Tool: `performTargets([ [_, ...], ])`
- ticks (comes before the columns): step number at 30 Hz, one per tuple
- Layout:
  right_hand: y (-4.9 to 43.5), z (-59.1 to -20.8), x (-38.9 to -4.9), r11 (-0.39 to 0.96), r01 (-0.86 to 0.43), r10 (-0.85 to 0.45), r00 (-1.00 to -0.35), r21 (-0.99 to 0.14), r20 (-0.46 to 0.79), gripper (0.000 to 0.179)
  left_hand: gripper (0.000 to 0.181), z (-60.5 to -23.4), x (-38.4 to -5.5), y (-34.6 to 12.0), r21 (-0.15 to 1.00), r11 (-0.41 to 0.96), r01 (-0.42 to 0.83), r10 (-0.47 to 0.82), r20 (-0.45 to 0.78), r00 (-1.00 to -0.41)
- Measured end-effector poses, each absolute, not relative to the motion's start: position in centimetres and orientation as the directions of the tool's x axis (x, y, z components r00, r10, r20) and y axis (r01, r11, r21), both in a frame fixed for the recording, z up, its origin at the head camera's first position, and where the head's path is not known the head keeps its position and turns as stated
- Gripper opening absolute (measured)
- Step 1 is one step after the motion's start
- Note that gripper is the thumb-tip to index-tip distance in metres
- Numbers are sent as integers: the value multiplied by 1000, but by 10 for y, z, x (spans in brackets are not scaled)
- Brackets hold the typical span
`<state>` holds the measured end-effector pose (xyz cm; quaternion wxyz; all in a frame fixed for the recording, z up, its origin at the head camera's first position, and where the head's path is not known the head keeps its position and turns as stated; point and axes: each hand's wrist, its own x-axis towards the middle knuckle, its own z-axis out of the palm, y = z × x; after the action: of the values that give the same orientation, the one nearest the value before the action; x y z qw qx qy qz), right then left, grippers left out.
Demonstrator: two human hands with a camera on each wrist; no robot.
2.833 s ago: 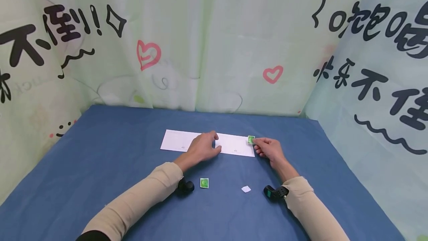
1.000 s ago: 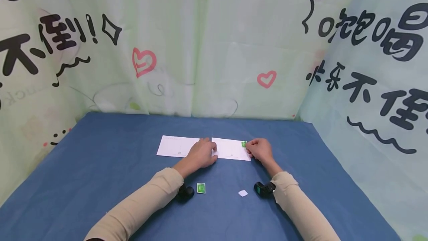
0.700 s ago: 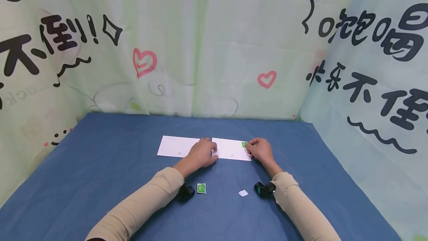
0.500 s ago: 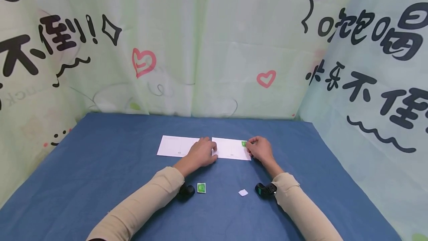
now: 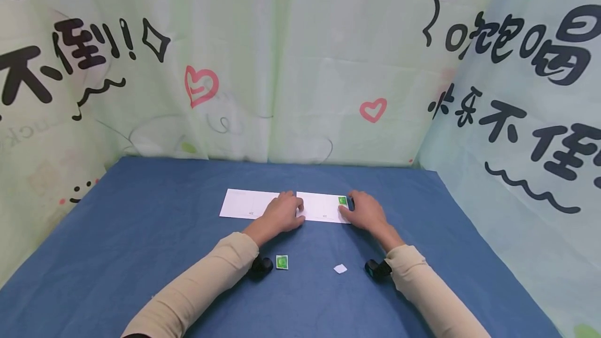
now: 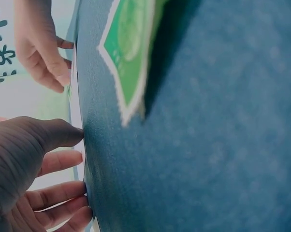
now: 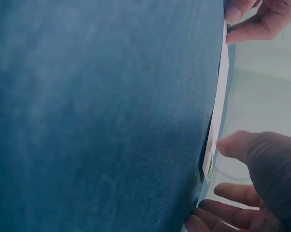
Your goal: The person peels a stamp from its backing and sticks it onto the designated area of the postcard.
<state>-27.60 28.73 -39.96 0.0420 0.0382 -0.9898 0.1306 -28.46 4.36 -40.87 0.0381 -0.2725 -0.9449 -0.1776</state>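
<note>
Two white cards lie end to end, the left card [image 5: 241, 204] and the right card [image 5: 321, 207], with small print low on each. My left hand [image 5: 280, 214] rests across the gap between them, fingers loosely bent, thumb tip at the right card's near edge. On the right card's upper right corner sits a green stamp [image 5: 342, 201]. My right hand [image 5: 368, 215] is spread around that corner, thumb over the card and fingers beyond its right edge, holding nothing. In the right wrist view, the thumb [image 7: 235, 145] stands apart from the fingers.
Another green stamp [image 5: 281, 262], seen close up in the left wrist view, lies nearer on the blue cloth [image 5: 310, 306]. A small white piece of paper [image 5: 340, 268] lies to its right. Printed curtains [image 5: 300, 67] close in the back and sides.
The right hand pinched the stamp and brought it onto the right card's corner. Now thumb and fingers have parted and let go. The left hand has stayed on the cards.
</note>
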Motion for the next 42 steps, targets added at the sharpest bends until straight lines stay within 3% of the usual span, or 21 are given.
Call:
performTargets([
  [7, 283, -404, -275, 967, -167, -167, -986, -192, 16, 64, 15, -409, -285, 43, 314, 796, 517, 492, 162, -856],
  [16, 280, -404, -272, 951, -284, -290, -956, -118, -39, 58, 17, -409, -285, 40, 312, 802, 509, 483, 162, -860],
  [42, 268, -394, -260, 956, -265, -277, -956, -123, -93, 69, 16, -409, -281, 48, 248, 831, 499, 471, 166, -866],
])
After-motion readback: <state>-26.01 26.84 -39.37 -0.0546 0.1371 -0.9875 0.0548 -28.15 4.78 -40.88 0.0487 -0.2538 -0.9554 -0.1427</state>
